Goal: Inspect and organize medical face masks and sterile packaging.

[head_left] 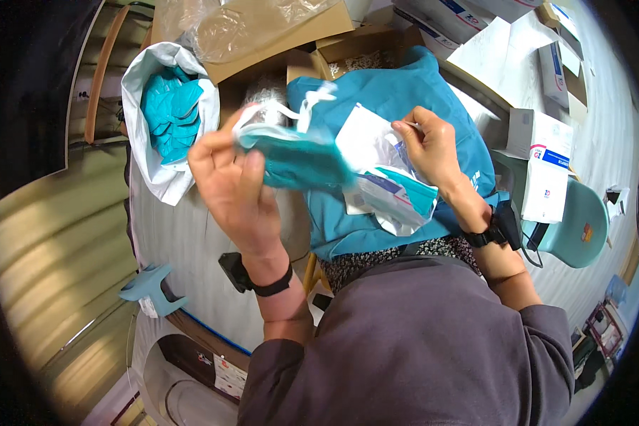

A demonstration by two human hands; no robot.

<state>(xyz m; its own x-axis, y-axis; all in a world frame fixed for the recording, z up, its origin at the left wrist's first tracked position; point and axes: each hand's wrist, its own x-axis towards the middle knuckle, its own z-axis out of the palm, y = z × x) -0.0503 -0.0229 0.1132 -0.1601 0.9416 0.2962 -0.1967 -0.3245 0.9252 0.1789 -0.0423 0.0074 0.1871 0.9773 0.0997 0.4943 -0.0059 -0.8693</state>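
Note:
My left hand (238,177) is closed on a teal face mask (302,162), blurred by motion, with white ear loops swinging above it. It may be more than one layer thick. On my lap, over a teal cloth (348,234), lies an opened white and blue carton (394,209). Teal masks (412,188) and a clear plastic bag (397,153) show in its mouth. My right hand (433,145) is above the carton, thumb and forefinger pinching what looks like the edge of the plastic bag.
A white sack (135,85) on the left holds many teal masks (172,113). Cardboard boxes (277,35) with clear plastic wrap stand ahead. White cartons (539,135) rest at the right by a pale green stool (586,224). Another small stool (156,290) is at lower left.

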